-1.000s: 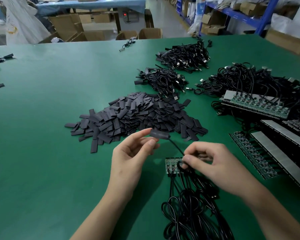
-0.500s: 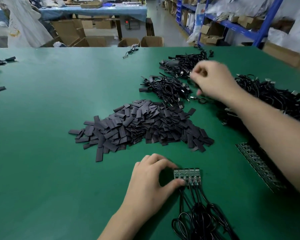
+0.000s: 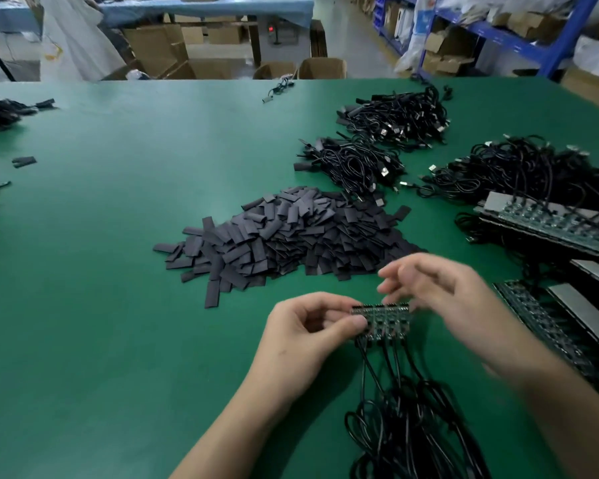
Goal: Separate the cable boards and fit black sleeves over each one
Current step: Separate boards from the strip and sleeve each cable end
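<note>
A short strip of joined green cable boards (image 3: 388, 321) is lifted just above the green table (image 3: 118, 305), its black cables (image 3: 412, 426) trailing toward me. My left hand (image 3: 305, 337) pinches the strip's left end between thumb and fingers. My right hand (image 3: 440, 299) hovers blurred over the strip's right end with loose fingers, and I cannot tell whether it touches the strip. A large heap of flat black sleeves (image 3: 291, 233) lies just beyond both hands.
Piles of sleeved cables (image 3: 353, 164) (image 3: 398, 115) lie further back. More cables (image 3: 519, 171) and long board panels (image 3: 547, 223) (image 3: 574, 316) crowd the right side. Loose sleeves (image 3: 24, 161) and parts sit at the far left. Cardboard boxes and blue shelving stand beyond the table.
My right hand came back from the far cable piles to the strip's right end. My left hand raised the board strip off the table and now pinches it.
</note>
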The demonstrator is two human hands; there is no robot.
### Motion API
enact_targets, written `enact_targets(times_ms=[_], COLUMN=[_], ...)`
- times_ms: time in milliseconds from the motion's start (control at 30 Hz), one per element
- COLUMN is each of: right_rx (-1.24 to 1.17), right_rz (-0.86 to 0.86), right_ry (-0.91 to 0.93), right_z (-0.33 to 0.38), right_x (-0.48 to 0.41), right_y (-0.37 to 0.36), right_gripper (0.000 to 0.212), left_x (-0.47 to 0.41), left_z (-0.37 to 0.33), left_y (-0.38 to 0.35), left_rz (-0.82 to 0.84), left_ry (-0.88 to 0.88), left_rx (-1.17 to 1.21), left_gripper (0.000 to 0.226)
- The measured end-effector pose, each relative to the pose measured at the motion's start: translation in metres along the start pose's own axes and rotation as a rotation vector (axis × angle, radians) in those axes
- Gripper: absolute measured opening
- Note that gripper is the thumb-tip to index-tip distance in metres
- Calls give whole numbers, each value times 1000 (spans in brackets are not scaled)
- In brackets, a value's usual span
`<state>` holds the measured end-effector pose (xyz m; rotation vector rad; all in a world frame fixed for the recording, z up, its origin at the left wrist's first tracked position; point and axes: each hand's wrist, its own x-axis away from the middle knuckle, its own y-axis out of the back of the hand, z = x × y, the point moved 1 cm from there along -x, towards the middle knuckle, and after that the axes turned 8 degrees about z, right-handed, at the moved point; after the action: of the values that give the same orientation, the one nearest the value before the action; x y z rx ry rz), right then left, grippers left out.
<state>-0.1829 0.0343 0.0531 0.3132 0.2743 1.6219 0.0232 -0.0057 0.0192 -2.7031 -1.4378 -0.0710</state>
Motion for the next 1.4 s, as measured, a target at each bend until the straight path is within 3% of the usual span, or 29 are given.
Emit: enact_targets(times_ms=[133, 300, 767, 900, 1000, 1067, 1167, 1233, 1400], right_rx=[-223, -282, -487, -410, -139, 59, 241, 231, -12], right_rz=[43, 22, 97, 3, -114, -223, -243, -155, -41], right_ry=[-31, 20, 67, 11, -50, 27, 252, 299, 182], right_z=[-25, -34, -29, -30, -33, -30, -19, -14, -12], right_x=[16, 16, 16, 15, 17, 20, 25, 28, 30], right_y=[-27, -36, -38, -32, -26, -26, -29, -34, -44], right_gripper=[22, 4, 4, 3, 15, 29, 27, 29, 19], left_x=[0, 3, 2, -1, 1, 2, 3, 3, 4], left_z=[0, 0, 1, 2, 0, -2, -3, -3, -7], left_y=[-1, -4, -1, -1, 2, 1, -2, -3, -2], left_rz=[-18, -10, 121, 67, 93, 104, 85, 78, 80], left_ry=[-16, 10, 50, -24, -159, -229, -279, -320, -324], left_rx=[68, -29, 121, 143, 112, 93, 65, 38, 3], left_gripper=[30, 28, 19, 11, 8, 11, 14, 9, 15])
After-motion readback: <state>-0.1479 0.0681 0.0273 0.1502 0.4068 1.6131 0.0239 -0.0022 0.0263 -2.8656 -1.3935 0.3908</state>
